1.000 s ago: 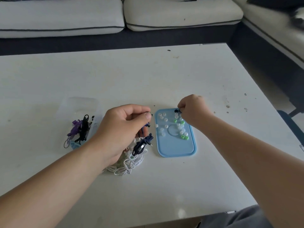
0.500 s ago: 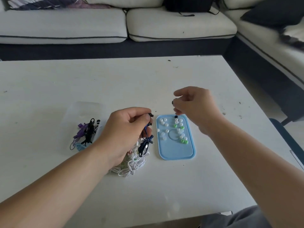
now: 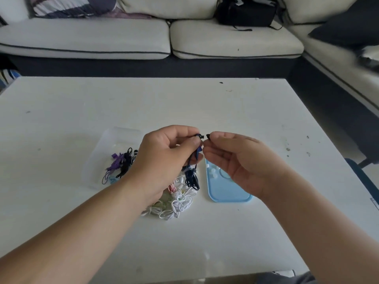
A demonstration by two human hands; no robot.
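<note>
Hands stand just apart, left hand [image 3: 164,158] pinching the blue earbud [image 3: 199,137], right hand [image 3: 235,160] the black ear tip [image 3: 208,136]; it should go on straight.

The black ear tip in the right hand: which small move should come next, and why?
Probably move the right hand slightly left and press the black ear tip onto the blue earbud that the left hand pinches: tip and earbud face each other at one height, a small gap apart.

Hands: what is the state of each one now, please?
Left hand: closed, pinching the dark blue earphone.
Right hand: closed, pinching a small black ear tip.
</note>
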